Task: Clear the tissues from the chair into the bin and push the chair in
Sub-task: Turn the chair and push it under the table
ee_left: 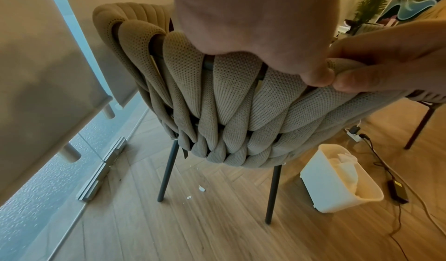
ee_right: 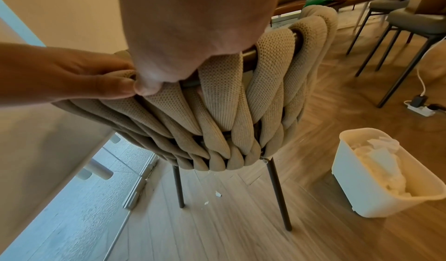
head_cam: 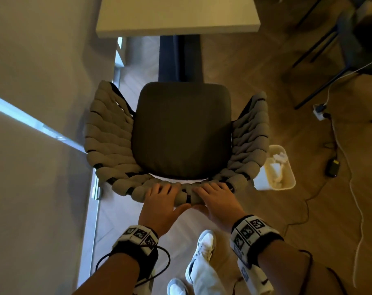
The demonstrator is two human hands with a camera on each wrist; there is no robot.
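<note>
The chair (head_cam: 181,133) has a dark seat cushion with nothing lying on it and a woven beige backrest (ee_left: 229,103). It stands facing the white table (head_cam: 176,15), its seat just short of the table's edge. My left hand (head_cam: 159,199) and right hand (head_cam: 215,199) grip the top of the backrest side by side, fingers over the rim and thumbs behind, the thumb tips almost touching. The white bin (head_cam: 274,167) stands on the floor right of the chair, with crumpled white tissues (ee_right: 376,162) inside it.
A pale wall and a glass panel run close along the chair's left side. The table's dark leg (head_cam: 181,58) is ahead of the seat. A power strip (head_cam: 319,112) and cables lie on the floor at right. Small white scraps (ee_left: 201,188) lie under the chair.
</note>
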